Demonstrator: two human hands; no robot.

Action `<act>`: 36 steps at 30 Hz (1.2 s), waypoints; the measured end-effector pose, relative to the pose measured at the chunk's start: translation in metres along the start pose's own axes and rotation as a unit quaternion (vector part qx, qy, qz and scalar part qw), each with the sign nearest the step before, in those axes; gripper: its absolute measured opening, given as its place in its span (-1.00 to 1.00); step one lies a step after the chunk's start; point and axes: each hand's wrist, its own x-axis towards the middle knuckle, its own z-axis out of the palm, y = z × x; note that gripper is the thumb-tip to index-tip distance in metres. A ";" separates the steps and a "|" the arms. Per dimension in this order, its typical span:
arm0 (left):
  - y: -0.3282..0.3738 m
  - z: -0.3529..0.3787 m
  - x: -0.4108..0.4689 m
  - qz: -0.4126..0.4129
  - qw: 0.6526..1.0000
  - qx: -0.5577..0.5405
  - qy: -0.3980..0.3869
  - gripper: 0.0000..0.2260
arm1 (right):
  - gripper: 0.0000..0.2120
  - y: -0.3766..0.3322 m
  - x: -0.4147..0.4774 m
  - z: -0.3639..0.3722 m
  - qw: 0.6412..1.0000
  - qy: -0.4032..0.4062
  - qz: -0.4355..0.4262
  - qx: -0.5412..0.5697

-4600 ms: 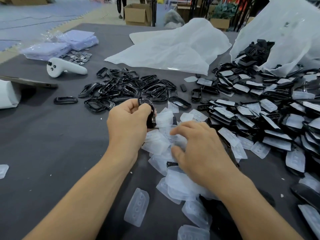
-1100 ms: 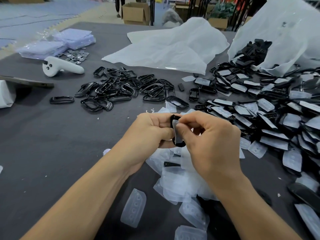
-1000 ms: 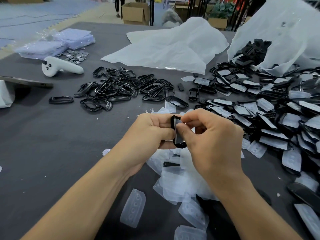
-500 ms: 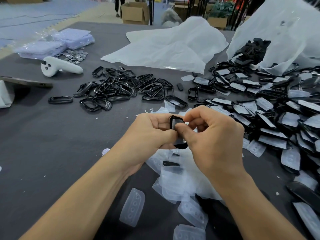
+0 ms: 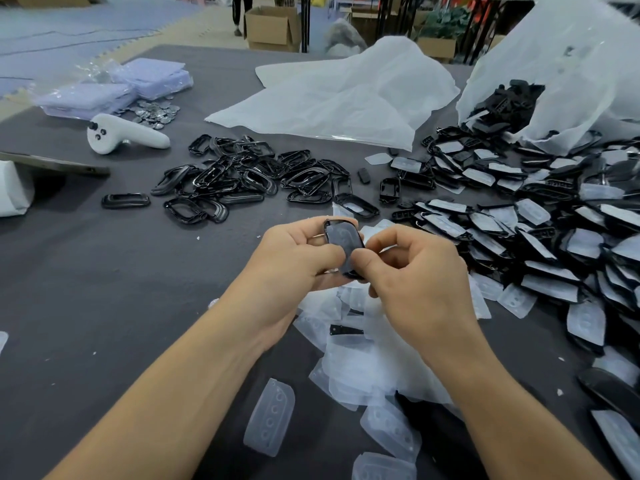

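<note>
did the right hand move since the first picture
Yes. The right hand has lifted off the clear pad pile toward the left hand, and now pinches the black frame.

dark grey table (image 5: 86, 289), messy heap of black plastic frames (image 5: 242, 178), clear button pads (image 5: 270, 417), white controller (image 5: 124, 136), crumpled white bags (image 5: 339, 102)

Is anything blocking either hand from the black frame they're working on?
Nothing visible does. The left hand and right hand both already pinch the black frame, thumbs on its face, above the clear pads.
</note>
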 end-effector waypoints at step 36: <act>0.004 0.002 -0.002 -0.024 0.995 0.084 0.053 -0.85 | -0.92 0.000 0.004 -0.009 0.999 0.030 -0.004 0.044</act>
